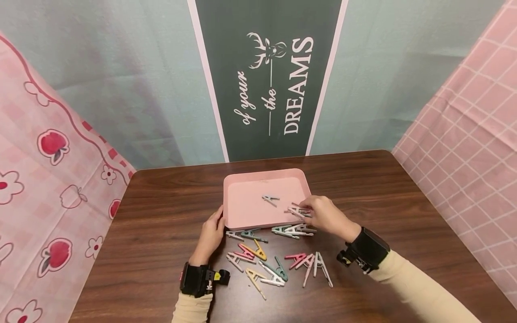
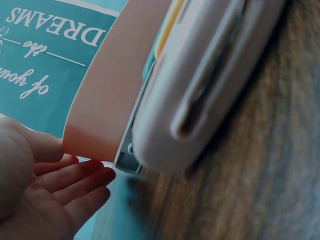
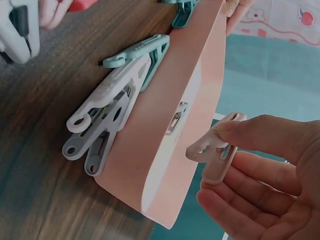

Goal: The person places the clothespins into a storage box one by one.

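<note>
My right hand (image 1: pixel 326 214) pinches a pale pinkish clothespin (image 3: pixel 216 171) between thumb and fingers, over the right front corner of the pink tray (image 1: pixel 246 224). Inside the tray lies a grey clothespin (image 1: pixel 269 198). At the tray's left front corner, my left hand (image 1: pixel 212 231) touches the wall; in the left wrist view its thumb meets the tray's edge and its other fingers stretch out fairly straight. Along the tray's front lie a teal clothespin (image 3: pixel 135 52), a white clothespin (image 3: pixel 107 85) and grey ones, close together.
Several clothespins spread over the brown table (image 1: pixel 161 215) in front of the tray, among them a yellow clothespin (image 1: pixel 259 251), a cream one and a red one. A pink clothespin (image 1: pixel 308 264) lies at the right of them. Curtains (image 1: pixel 161 89) hang behind the table.
</note>
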Demonstrator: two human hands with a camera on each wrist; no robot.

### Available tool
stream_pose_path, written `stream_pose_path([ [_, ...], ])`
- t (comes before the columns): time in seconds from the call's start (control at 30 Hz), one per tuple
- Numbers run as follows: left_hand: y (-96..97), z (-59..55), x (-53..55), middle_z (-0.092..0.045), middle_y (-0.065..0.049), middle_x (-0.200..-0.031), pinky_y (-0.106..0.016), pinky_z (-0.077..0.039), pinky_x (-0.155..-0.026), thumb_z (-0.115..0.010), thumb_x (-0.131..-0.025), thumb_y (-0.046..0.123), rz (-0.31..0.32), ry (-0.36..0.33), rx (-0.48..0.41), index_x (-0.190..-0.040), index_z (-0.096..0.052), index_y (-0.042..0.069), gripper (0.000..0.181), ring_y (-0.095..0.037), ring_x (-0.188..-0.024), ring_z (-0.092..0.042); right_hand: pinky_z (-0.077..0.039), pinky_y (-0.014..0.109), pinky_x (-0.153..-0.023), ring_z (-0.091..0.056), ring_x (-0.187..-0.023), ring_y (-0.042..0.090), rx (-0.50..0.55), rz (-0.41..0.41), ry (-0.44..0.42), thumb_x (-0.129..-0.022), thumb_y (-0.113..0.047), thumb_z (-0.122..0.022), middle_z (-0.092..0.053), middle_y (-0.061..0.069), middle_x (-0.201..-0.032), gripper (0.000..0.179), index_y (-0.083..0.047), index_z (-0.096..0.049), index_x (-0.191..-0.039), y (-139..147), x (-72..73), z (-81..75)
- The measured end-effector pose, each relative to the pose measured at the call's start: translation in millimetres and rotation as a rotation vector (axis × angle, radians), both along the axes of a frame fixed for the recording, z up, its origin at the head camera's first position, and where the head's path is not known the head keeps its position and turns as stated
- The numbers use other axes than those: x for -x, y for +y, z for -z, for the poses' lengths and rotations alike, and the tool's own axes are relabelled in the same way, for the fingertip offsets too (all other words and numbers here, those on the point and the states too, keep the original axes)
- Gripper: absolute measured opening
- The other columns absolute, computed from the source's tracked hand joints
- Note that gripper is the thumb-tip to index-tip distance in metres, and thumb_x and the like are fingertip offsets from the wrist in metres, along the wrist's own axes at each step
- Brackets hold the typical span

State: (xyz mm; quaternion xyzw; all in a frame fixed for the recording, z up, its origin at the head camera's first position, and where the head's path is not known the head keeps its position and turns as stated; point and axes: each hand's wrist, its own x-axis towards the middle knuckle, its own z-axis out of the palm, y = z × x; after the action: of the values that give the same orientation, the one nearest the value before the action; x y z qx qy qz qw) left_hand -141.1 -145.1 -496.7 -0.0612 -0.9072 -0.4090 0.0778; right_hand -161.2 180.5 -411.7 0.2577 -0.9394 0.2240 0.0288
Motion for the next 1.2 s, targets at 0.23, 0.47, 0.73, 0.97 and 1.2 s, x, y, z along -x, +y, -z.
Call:
stream_pose_path([
  [0.23,0.7,-1.5,-0.5,-0.053,-0.032,-0.136,-0.054,-0.044,-0.106,-0.049,-0.097,0.000,0.000,-0.002,-0.008,-0.137,-0.046,-0.011,0.041,-0.044,-0.127,-0.052,-0.057,0.033,-0.065,-0.067,-0.078,0.023,0.020,0.018,-0.007,-0.075,0.000,-0.076,-0.072,0.017,-0.090,0.024,0.005,-0.071,-0.097,-2,11.5,1.9],
  [0.47,0.8,-1.0,1.4,-0.055,-0.034,-0.131,-0.054,-0.046,-0.103,-0.050,-0.096,0.000,0.002,0.047,-0.008,-0.134,-0.048,-0.012,0.040,-0.045,-0.123,-0.055,-0.059,0.042,-0.074,-0.068,-0.085,0.028,0.020,0.040,-0.008,-0.078,0.001,-0.074,-0.073,0.019,-0.094,0.023,0.006,-0.071,-0.100,-7,27.4,5.4],
  [0.73,0.9,-1.3,-0.7,-0.055,-0.033,-0.133,-0.053,-0.045,-0.104,-0.050,-0.096,0.000,0.006,0.026,-0.006,-0.135,-0.048,-0.012,0.040,-0.044,-0.124,-0.055,-0.058,0.045,-0.078,-0.067,-0.086,0.027,0.039,0.073,-0.060,-0.079,-0.001,-0.073,-0.072,0.019,-0.097,0.024,0.006,-0.070,-0.103,-6,39.9,12.6],
  [0.97,-0.1,-2.0,-1.3,-0.052,-0.033,-0.136,-0.054,-0.044,-0.106,-0.048,-0.097,-0.001,-0.001,-0.013,-0.015,-0.137,-0.046,-0.011,0.041,-0.044,-0.127,-0.052,-0.059,0.046,-0.083,-0.069,-0.093,0.030,0.034,0.092,-0.087,-0.081,0.002,-0.069,-0.072,0.019,-0.099,0.023,0.005,-0.071,-0.104,-8,50.7,22.2],
  [1.2,1.5,-2.3,-2.0,-0.053,-0.033,-0.136,-0.054,-0.044,-0.106,-0.048,-0.097,0.000,0.004,-0.020,-0.014,-0.137,-0.046,-0.011,0.041,-0.044,-0.127,-0.052,-0.058,0.046,-0.087,-0.069,-0.099,0.033,0.004,0.108,-0.135,-0.083,0.000,-0.069,-0.071,0.021,-0.103,0.023,0.005,-0.070,-0.105,-7,55.8,30.3],
])
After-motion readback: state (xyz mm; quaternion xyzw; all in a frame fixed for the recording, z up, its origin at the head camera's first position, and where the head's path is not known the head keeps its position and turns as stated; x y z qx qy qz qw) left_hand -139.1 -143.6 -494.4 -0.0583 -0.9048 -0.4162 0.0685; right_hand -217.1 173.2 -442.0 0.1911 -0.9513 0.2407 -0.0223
